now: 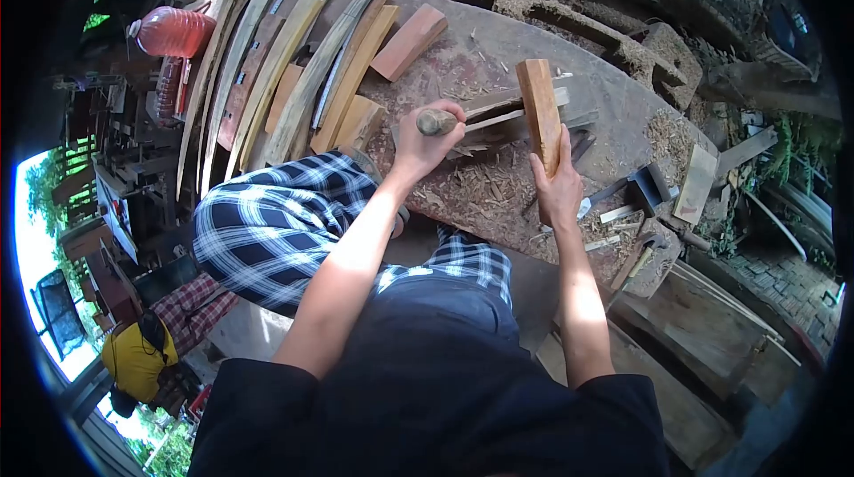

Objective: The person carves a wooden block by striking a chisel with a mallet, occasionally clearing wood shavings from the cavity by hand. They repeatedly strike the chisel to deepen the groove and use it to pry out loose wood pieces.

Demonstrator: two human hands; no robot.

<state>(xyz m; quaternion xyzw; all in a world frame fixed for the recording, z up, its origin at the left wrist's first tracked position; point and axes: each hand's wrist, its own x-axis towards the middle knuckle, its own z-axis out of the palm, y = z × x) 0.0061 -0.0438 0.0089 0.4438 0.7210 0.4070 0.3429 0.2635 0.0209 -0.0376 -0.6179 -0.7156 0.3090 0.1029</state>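
My left hand (427, 141) is closed around a round wooden handle (436, 122), whose end faces up; what lies beyond the handle is hard to make out. In my right hand (558, 181) is a squared wooden block (539, 103), gripped near its lower end and standing nearly upright in view. Between the hands, thin wooden pieces (507, 112) lie on the worn work table (498, 45). Wood shavings (485, 192) are heaped just in front of my body.
Long wood strips (289, 85) and a reddish block (409, 43) lie at the left. A dark metal tool (649, 188) rests at the right. A pink-filled bottle (176, 32) stands at upper left. Another person (138, 361) in yellow is at lower left.
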